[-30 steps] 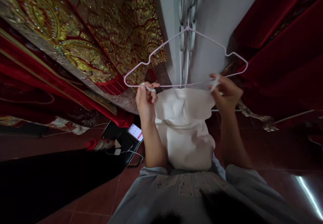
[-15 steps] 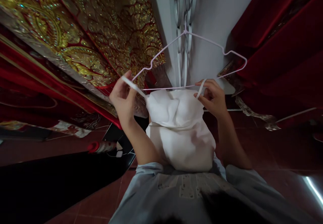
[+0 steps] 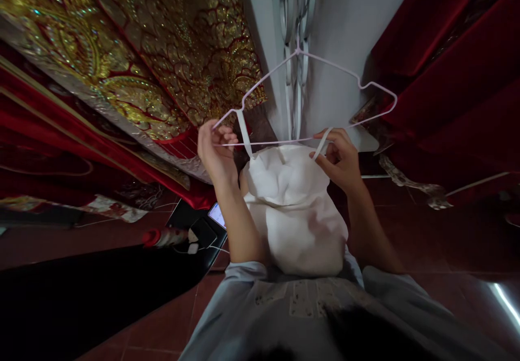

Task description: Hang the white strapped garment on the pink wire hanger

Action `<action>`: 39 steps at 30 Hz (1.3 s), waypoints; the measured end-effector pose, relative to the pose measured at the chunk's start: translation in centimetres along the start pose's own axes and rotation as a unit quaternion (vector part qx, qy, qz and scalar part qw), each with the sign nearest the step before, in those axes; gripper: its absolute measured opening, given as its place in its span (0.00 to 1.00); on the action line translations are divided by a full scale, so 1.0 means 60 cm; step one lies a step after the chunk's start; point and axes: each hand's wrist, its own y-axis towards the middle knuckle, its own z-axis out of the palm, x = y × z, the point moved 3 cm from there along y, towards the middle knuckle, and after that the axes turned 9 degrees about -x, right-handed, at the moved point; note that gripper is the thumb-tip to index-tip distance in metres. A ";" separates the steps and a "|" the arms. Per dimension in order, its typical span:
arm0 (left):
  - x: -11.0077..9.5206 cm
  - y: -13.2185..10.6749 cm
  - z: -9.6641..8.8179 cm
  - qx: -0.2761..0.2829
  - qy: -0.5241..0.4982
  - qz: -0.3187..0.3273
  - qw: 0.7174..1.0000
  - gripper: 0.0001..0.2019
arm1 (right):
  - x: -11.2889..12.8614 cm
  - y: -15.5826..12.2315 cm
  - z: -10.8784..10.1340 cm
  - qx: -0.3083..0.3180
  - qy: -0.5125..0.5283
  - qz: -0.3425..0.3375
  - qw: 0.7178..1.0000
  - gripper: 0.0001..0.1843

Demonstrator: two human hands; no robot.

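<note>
A pale pink clothes hanger (image 3: 330, 64) hangs in front of me from a metal rack. Below it is a white garment (image 3: 303, 231) with thin straps, bunched against my front. Its left strap (image 3: 245, 133) is looped over the hanger's left notch. My left hand (image 3: 218, 147) has its fingers curled around the hanger's left end, hiding that corner. Between the thumb and fingers of my right hand (image 3: 339, 158) is the right strap (image 3: 324, 143), held in a loop by the lower bar, apart from the hanger's right notch.
Gold-sequinned red garments (image 3: 142, 52) hang close on the left, dark red ones (image 3: 455, 90) on the right. A metal rack (image 3: 289, 73) stands against the pale wall. At lower left, a black surface holds a lit phone (image 3: 217, 214), a red-capped bottle (image 3: 162, 237) and cables.
The left strap has gone from my left hand onto the hanger's left notch. My left hand has shifted right to the hanger's end. My right hand has barely moved.
</note>
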 end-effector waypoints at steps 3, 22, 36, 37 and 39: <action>0.030 -0.024 -0.010 -0.010 -0.034 -0.020 0.999 0.28 | 0.008 -0.006 0.004 -0.005 0.002 -0.020 1.000 0.19; -0.009 -0.015 0.016 -0.027 -0.091 -0.054 0.994 0.29 | -0.014 0.150 -0.109 -0.112 -0.041 -0.120 0.986 0.13; 0.011 -0.016 0.006 -0.003 -0.111 -0.039 0.993 0.26 | 0.024 0.110 -0.085 -0.274 -0.073 -0.192 0.940 0.06; 0.014 -0.016 0.005 -0.002 -0.106 -0.033 0.994 0.27 | 0.029 0.091 -0.073 -0.234 -0.066 -0.186 0.952 0.07; 0.021 -0.014 0.004 -0.004 -0.088 -0.019 0.996 0.28 | 0.037 0.051 -0.040 -0.087 -0.059 -0.158 0.982 0.14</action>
